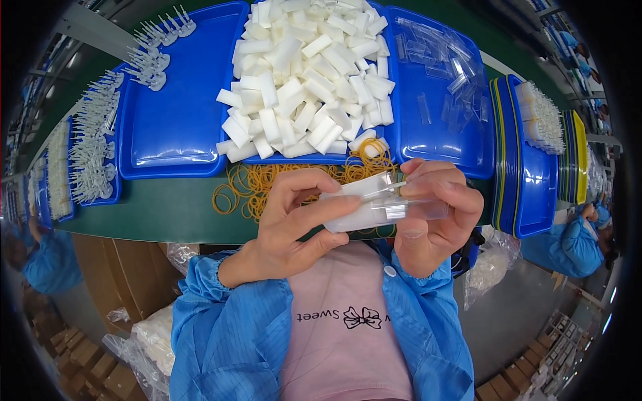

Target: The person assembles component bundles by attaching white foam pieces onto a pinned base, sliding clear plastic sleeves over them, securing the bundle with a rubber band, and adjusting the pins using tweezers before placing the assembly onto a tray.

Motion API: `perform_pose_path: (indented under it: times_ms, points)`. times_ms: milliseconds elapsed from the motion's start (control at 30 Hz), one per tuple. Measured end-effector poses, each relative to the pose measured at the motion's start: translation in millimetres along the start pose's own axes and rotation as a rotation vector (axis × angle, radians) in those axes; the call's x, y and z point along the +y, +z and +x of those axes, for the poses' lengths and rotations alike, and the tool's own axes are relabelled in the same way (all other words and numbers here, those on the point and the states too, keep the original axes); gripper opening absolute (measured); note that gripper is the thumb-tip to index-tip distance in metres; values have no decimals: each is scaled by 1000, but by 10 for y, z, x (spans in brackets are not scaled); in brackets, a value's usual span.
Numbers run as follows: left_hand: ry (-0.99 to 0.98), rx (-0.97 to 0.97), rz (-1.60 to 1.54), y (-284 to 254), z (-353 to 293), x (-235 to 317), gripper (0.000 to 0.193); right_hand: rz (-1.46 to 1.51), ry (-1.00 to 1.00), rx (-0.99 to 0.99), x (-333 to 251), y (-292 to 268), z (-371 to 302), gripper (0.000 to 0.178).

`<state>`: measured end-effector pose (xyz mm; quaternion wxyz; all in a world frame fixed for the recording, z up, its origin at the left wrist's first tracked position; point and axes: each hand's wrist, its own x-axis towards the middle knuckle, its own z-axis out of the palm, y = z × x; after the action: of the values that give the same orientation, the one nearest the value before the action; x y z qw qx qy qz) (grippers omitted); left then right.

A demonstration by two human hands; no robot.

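Above my lap, near the table's front edge, my left hand [291, 224] is closed around white foam blocks [348, 216]. My right hand [438, 217] pinches the other end of the same bundle, its fingers closed on a clear plastic sleeve [424, 210]. A small translucent part [391, 190] shows between the foam and my right fingertips; its exact shape is partly hidden. Just beyond my hands, many tan rubber bands [267, 184] lie loose on the green table [167, 207]. Behind them is a heap of white foam blocks [301, 73] on a blue tray.
At the left, a blue tray [167, 127] bears translucent stemmed parts [150, 60], with more in another tray [93, 147]. Clear plastic sleeves [461, 80] lie in the right tray [438, 150]. Stacked trays [505, 180] stand farther right. Below the table are cardboard [127, 274] and plastic bags [157, 341].
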<state>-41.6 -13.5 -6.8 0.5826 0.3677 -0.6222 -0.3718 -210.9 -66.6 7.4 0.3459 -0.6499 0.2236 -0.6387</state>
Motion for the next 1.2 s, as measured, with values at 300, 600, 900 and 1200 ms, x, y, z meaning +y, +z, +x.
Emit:
perform_pose_path:
  times_ms: [300, 600, 900, 1200]
  points:
    - [97, -100, 201, -52, 52, 23, 33, -37, -4, -47, -16, -60, 7, 48]
    - [-382, -236, -240, -2, 90, -98, 91, -270, 180, -230, -73, -177, 216, 38]
    - [-1049, -316, -1068, 15, 193, -58, 64, -242, 357, -230, -38, -211, 155, 55]
    - [-988, -336, -1019, 33, 202, -38, 51, -508, 251, -658, -215, -127, 150, 106]
